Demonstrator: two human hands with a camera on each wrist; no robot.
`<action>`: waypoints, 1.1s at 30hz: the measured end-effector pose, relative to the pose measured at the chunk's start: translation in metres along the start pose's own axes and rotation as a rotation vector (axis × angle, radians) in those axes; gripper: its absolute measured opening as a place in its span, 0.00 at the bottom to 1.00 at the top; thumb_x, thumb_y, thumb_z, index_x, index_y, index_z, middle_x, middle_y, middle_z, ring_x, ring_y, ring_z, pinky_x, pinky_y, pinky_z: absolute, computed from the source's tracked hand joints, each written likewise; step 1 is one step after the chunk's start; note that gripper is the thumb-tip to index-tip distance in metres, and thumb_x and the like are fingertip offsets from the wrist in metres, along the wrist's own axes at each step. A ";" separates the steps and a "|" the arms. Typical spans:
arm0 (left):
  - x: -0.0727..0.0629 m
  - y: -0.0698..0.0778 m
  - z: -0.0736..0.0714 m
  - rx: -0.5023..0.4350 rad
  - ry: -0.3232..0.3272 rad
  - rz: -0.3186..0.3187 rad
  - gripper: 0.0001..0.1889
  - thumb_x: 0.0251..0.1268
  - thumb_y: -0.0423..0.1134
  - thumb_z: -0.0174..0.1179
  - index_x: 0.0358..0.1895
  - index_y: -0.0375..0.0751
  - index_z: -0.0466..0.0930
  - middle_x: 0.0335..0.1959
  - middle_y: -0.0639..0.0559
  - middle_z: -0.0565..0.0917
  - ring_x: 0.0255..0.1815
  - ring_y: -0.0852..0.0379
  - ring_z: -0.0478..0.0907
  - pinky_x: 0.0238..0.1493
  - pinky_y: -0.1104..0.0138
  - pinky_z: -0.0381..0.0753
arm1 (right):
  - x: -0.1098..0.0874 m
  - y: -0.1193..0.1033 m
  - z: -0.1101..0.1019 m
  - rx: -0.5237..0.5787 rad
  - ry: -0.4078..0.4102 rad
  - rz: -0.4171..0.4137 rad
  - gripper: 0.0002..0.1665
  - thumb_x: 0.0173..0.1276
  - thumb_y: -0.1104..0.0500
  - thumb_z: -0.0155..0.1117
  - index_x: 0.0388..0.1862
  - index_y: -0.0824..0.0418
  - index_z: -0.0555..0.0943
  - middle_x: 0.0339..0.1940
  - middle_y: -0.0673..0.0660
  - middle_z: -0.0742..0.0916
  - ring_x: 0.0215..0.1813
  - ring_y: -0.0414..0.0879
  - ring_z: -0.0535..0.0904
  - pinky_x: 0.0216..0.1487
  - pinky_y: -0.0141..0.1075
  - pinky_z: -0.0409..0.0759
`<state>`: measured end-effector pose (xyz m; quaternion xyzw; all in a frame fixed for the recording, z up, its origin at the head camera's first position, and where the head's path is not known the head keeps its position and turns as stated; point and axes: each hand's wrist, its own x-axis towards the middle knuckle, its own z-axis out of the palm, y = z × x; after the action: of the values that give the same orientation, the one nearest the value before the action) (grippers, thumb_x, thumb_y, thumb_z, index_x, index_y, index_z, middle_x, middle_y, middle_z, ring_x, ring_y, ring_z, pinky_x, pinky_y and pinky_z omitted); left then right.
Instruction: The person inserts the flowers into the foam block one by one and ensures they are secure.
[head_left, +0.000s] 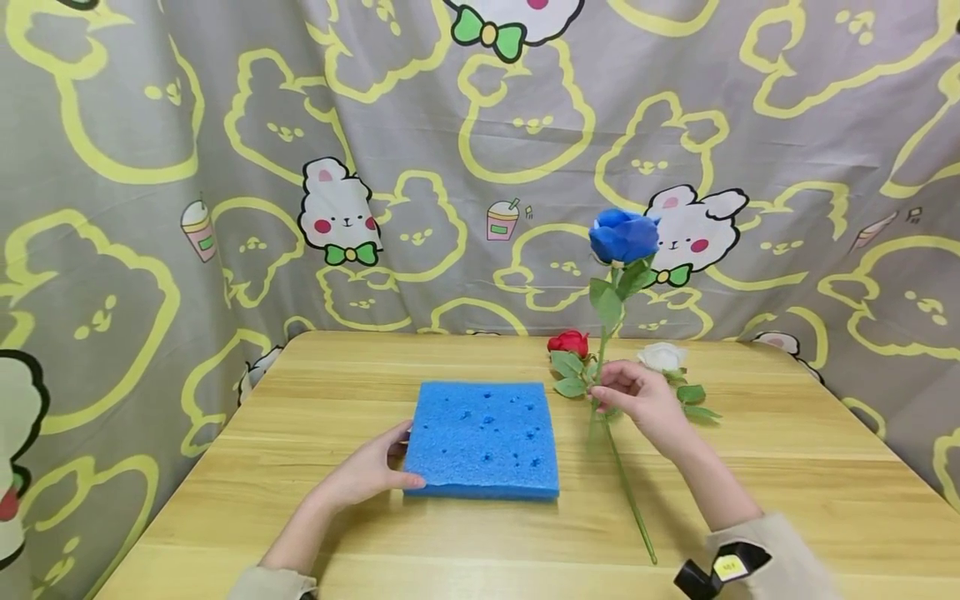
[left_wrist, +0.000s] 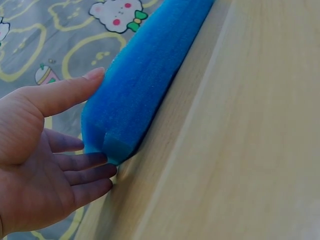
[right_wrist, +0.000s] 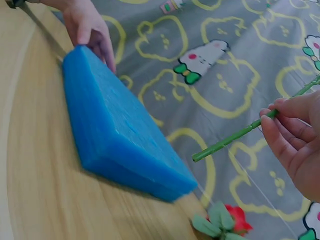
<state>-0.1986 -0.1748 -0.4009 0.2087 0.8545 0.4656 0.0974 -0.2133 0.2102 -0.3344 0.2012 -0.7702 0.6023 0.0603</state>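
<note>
My right hand [head_left: 643, 402] pinches the green stem of an artificial blue rose [head_left: 624, 237] between thumb and fingers. The bloom is up, and the stem's bare lower end angles down toward the front right. In the right wrist view the cut stem end [right_wrist: 200, 156] points toward the blue foam block [right_wrist: 125, 140]. That block lies flat on the table, its top dotted with several holes. My left hand [head_left: 369, 468] rests at the block's left edge, thumb at the near corner. In the left wrist view its fingers [left_wrist: 85, 175] are nearly straight against the foam.
Behind my right hand, a red rose [head_left: 568, 343] and a white rose [head_left: 663, 357] lie on the wooden table [head_left: 337, 367]. A grey curtain [head_left: 420, 275] with cartoon prints hangs along the table's back and sides.
</note>
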 end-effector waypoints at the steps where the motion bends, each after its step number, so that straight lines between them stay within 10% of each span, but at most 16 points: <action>1: 0.000 0.000 0.000 0.000 -0.001 0.004 0.50 0.50 0.44 0.70 0.69 0.24 0.48 0.62 0.31 0.66 0.61 0.37 0.65 0.61 0.46 0.61 | 0.001 0.000 0.004 0.004 -0.005 0.000 0.14 0.63 0.67 0.61 0.42 0.78 0.73 0.31 0.57 0.83 0.31 0.44 0.81 0.34 0.37 0.81; 33: 0.000 0.000 0.011 -0.083 0.034 -0.091 0.58 0.45 0.45 0.73 0.72 0.28 0.39 0.71 0.32 0.50 0.70 0.38 0.47 0.67 0.46 0.46 | 0.050 -0.002 0.110 0.121 -0.127 -0.026 0.11 0.62 0.70 0.61 0.42 0.75 0.76 0.33 0.62 0.84 0.34 0.52 0.82 0.36 0.43 0.81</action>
<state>-0.1943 -0.1667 -0.4069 0.1574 0.8447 0.4991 0.1126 -0.2413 0.0929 -0.3450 0.2521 -0.7319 0.6329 0.0070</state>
